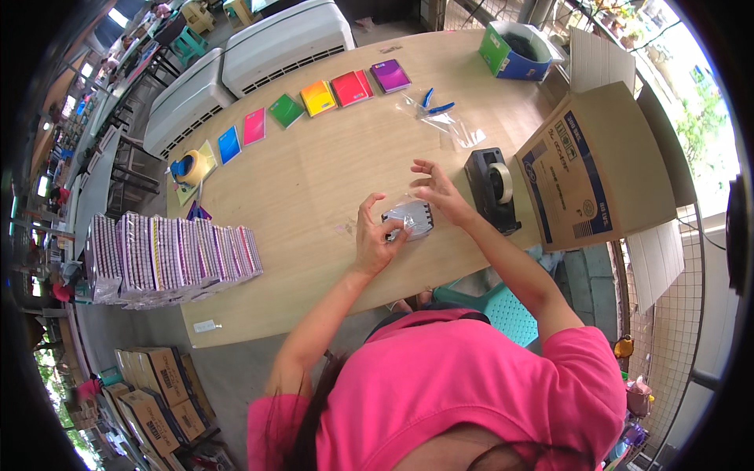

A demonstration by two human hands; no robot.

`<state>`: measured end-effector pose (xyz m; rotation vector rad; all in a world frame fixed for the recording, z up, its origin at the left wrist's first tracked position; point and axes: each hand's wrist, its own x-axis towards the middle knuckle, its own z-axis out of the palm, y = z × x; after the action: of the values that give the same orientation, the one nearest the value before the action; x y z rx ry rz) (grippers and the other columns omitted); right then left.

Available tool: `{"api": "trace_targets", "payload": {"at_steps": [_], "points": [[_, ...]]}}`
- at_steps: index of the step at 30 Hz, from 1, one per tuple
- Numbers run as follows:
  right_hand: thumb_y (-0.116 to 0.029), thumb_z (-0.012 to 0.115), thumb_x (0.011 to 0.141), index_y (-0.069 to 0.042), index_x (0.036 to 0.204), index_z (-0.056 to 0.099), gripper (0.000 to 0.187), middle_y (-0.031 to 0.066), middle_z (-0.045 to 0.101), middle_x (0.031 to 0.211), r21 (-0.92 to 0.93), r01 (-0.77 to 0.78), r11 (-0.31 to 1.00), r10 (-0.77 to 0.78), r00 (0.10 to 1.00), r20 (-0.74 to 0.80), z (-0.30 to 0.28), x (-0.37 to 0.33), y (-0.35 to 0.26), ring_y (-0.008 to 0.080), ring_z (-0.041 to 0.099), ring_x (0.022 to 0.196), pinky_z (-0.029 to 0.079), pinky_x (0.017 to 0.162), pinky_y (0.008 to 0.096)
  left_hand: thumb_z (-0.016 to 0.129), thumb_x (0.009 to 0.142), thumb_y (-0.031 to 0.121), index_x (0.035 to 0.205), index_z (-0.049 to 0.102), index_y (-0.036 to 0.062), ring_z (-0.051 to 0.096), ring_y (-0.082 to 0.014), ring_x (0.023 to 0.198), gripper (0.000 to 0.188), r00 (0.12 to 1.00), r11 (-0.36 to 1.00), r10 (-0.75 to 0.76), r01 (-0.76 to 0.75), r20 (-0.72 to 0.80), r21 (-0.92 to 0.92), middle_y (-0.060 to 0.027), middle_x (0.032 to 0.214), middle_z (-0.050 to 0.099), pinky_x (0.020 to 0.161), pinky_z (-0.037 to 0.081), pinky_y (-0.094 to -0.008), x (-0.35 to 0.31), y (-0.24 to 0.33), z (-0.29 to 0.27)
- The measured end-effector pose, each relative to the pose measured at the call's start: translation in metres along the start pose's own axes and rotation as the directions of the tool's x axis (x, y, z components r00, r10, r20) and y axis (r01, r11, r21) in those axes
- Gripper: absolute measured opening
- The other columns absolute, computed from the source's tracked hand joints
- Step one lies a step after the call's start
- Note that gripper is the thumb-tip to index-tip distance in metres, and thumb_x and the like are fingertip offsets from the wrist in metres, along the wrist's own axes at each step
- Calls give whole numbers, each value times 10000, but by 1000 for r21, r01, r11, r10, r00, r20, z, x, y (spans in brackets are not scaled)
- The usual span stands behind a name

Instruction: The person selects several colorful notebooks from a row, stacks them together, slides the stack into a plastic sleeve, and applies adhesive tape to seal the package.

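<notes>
A small bundle of notebooks in clear plastic, with dark binding marks along its edge, sits on the table near its front edge. My left hand grips the bundle's left side, thumb on its top and index finger raised. Just above the far right corner hovers my right hand, fingers curved and spread, with no object visible in them. Shiny clear film shows between the two hands; whether the right fingertips touch it is hard to see. Beside my right hand stands a black tape dispenser with a roll of clear tape.
Coloured notebooks, including a red one, form a row along the far side. Blue-handled pliers lie by plastic scraps. Tall wrapped notebook stacks stand left, a large cardboard box right. A green-blue box occupies the far right corner.
</notes>
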<state>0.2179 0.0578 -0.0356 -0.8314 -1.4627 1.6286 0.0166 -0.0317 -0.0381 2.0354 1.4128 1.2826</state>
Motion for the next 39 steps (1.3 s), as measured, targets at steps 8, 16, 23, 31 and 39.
{"api": "trace_targets", "payload": {"at_steps": [8, 16, 23, 31, 39], "points": [[29, 723, 740, -40, 848, 743, 130, 58, 691, 921, -288, 38, 957, -67, 994, -90, 27, -18, -27, 219, 659, 859, 472, 920, 358, 808, 759, 75, 975, 566, 55, 594, -282, 1079, 325, 963, 873, -245, 269, 112, -406, -187, 1186, 557, 874, 514, -371, -1, 5, 13], [45, 718, 741, -96, 848, 747, 180, 21, 691, 886, -567, 334, 753, -348, 933, 87, 23, -48, -12, 182, 677, 966, 230, 1164, 528, 799, 713, -37, 1147, 367, 90, 611, -170, 945, 625, 866, 611, -499, 324, -33, -722, -150, 1004, 620, 833, 519, -304, -6, 11, 30], [-130, 731, 807, -131, 1059, 718, 253, 8, 680, 1082, -749, 436, 499, -490, 855, 171, 15, -77, 11, 190, 634, 1095, 194, 1174, 553, 783, 695, -26, 929, 727, 28, 610, -195, 957, 247, 941, 885, -336, 303, -35, -355, -79, 962, 635, 814, 495, -314, 3, 6, 32], [-233, 820, 725, -78, 854, 755, 211, 160, 678, 911, -669, -462, 582, -420, 534, -734, -117, -147, -5, 304, 634, 857, 478, 758, 398, 739, 722, -103, 811, 739, 12, 584, -151, 932, 145, 881, 773, -471, 383, -52, -506, -57, 1040, 587, 750, 501, -269, -4, 0, 46], [-252, 807, 743, -23, 686, 709, 255, 84, 611, 631, -330, -438, 836, 28, 635, -772, -128, -158, 0, 181, 550, 621, 444, 616, 331, 729, 725, -121, 769, 719, 11, 570, -153, 994, 139, 880, 773, -472, 387, -48, -503, -47, 1014, 554, 768, 498, -269, -5, 9, 48]]}}
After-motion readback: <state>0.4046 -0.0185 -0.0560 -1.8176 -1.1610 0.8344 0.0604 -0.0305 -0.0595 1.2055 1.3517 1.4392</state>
